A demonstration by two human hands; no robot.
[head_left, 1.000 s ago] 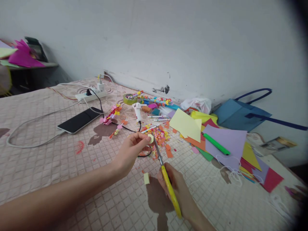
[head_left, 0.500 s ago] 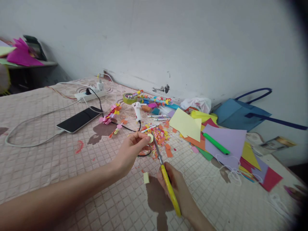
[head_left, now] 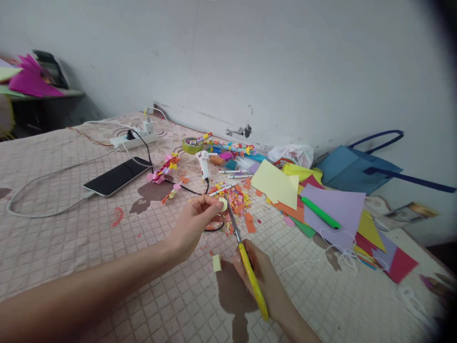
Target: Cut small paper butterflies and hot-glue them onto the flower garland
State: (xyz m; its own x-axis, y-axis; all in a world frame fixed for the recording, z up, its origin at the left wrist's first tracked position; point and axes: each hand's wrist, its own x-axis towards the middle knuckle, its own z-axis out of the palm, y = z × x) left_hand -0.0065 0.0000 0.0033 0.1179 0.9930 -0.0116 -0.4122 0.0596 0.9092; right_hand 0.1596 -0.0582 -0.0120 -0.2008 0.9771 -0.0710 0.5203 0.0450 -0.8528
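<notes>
Between the thumb and fingers of my left hand (head_left: pixel 194 221) is a small pale yellow piece of paper (head_left: pixel 223 205). My right hand (head_left: pixel 262 271) is closed round the yellow handles of a pair of scissors (head_left: pixel 250 274), whose blades point up beside the paper's right edge. Whether the blades touch the paper I cannot tell. Below the hands, a small pale yellow paper block (head_left: pixel 217 263) lies on the quilted cloth (head_left: pixel 171 305). Just beyond my fingers is a heap of tiny coloured paper scraps (head_left: pixel 237 200).
A white glue gun (head_left: pixel 203 166) stands behind the scraps. To the left lie a dark phone (head_left: pixel 117 177) and a power strip (head_left: pixel 134 139) with cables. Coloured paper sheets (head_left: pixel 333 209), a green cutter (head_left: pixel 320 213) and a blue bag (head_left: pixel 357 166) are on the right.
Both hands, the paper and the scissors stay almost where they were. The view has shifted only very slightly.
</notes>
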